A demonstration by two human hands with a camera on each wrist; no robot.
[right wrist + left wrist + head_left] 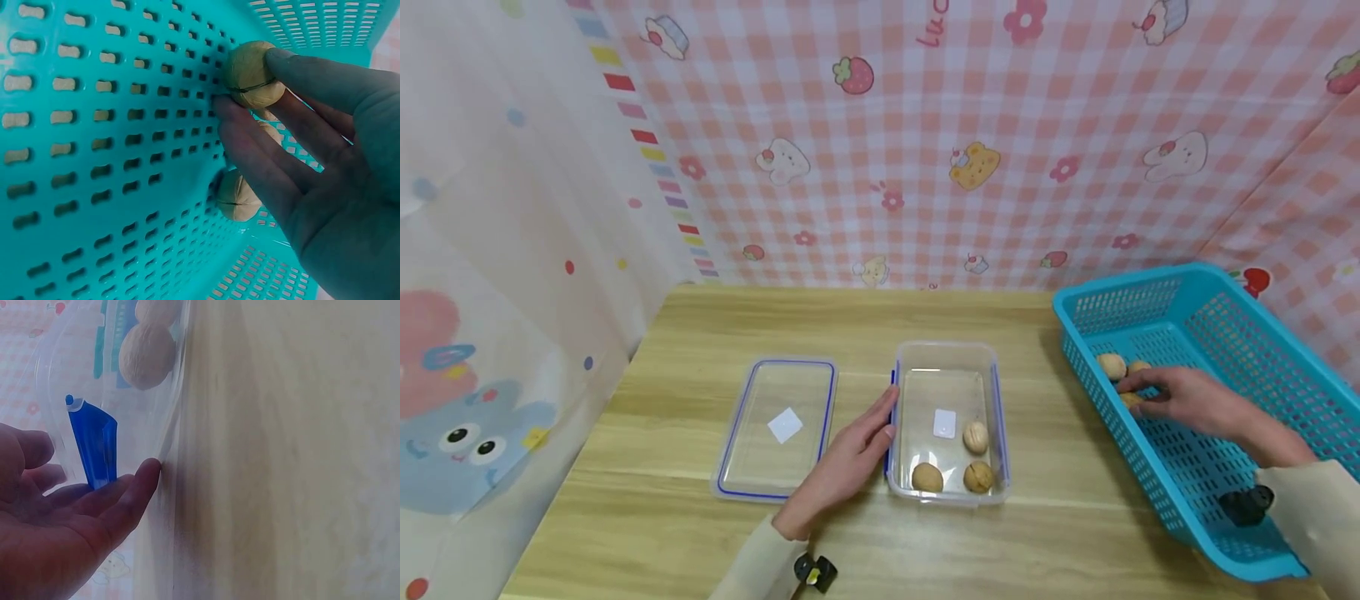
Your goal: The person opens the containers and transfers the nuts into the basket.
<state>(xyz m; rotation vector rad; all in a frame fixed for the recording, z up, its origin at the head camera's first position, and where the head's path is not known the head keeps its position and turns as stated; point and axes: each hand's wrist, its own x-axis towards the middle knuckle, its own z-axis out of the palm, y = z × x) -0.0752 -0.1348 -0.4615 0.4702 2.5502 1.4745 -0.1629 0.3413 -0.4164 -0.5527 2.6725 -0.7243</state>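
Observation:
My right hand reaches into the blue plastic basket and pinches a walnut between thumb and fingertips, close to the basket's side wall. Two other walnuts are by that wall, one of them a pale walnut. In the head view, a clear plastic box stands in the middle of the table. Inside it lie a walnut at the front left and two walnuts toward the right. The left hand rests its extended fingers against the box's left side, beside a blue latch.
A clear lid with a blue seal lies flat on the wooden table, left of the box. Behind the table hangs a pink checked cloth; a white patterned cloth hangs at the left.

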